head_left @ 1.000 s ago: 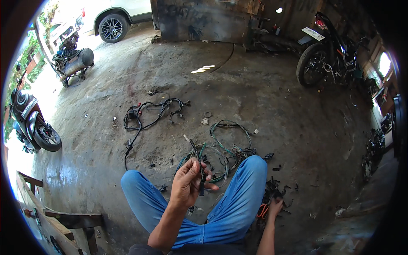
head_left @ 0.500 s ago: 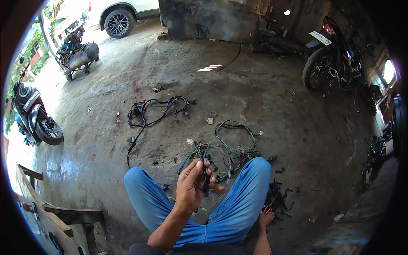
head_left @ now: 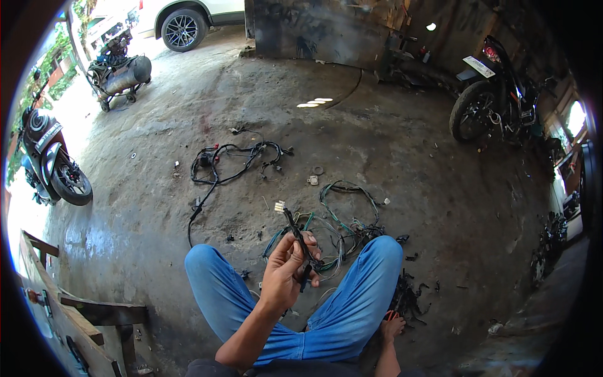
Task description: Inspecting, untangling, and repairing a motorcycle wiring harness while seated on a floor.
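My left hand (head_left: 286, 270) is closed around a black taped wire bundle (head_left: 293, 226), held up between my knees; a pale multi-pin connector (head_left: 280, 207) tops the bundle. Behind it on the concrete lie loose green, grey and black wires (head_left: 339, 223) with connectors. My right hand (head_left: 392, 326) is low beside my right knee, fingers curled on orange handles (head_left: 391, 315) of a tool, next to a heap of black scraps (head_left: 408, 295). Farther forward lies a black wiring harness (head_left: 235, 157).
A wooden bench (head_left: 100, 311) stands at my left. A scooter (head_left: 59, 163) and a wheeled compressor (head_left: 125, 78) are farther left, a white car (head_left: 220, 12) beyond. A motorcycle (head_left: 477, 110) stands at back right beside a dark panel wall (head_left: 314, 31).
My right hand has moved down and left from the black scraps onto the orange handles. My left thumb has shifted along the bundle, and the pale connector has tilted slightly.
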Motion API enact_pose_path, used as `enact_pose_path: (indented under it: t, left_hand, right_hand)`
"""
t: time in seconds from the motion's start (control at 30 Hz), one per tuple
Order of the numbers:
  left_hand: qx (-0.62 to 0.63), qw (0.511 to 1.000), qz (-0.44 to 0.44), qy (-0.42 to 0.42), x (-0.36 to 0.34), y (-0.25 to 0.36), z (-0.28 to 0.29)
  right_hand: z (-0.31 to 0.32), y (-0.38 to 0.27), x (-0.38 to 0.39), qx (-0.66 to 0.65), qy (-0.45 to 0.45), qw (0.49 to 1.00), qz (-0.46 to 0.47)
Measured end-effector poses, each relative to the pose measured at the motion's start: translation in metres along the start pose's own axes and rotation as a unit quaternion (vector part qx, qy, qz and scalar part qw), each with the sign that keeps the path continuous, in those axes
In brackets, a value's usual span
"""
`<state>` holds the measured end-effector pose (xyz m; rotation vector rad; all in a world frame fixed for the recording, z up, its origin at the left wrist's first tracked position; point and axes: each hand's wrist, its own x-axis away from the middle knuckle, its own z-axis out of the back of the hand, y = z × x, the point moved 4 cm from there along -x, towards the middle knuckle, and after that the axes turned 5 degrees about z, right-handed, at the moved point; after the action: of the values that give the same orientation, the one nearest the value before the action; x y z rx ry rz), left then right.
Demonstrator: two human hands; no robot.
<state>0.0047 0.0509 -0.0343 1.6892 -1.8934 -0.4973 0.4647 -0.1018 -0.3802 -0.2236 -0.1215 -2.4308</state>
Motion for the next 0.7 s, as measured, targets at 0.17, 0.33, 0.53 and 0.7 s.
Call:
enact_pose_path:
  t: [0.17, 0.33, 0.53, 0.7]
  left_hand:
    - [0.009, 0.999, 0.048, 0.000, -0.001, -0.006, 0.003]
    - [0.019, 0.998, 0.042, 0.045, 0.000, -0.008, 0.004]
    - [0.027, 0.995, 0.093, 0.008, -0.005, -0.015, -0.005]
    - [0.073, 0.991, 0.104, -0.040, -0.004, -0.011, 0.013]
  right_hand:
    - [0.002, 0.021, -0.014, -0.116, -0.067, 0.991, -0.019]
    - [0.036, 0.000, 0.011, -0.275, -0.181, 0.944, 0.018]
    - [0.016, 0.033, -0.001, -0.243, -0.086, 0.965, -0.057]
    - [0.025, 0.011, 0.013, -0.415, -0.105, 0.904, -0.001]
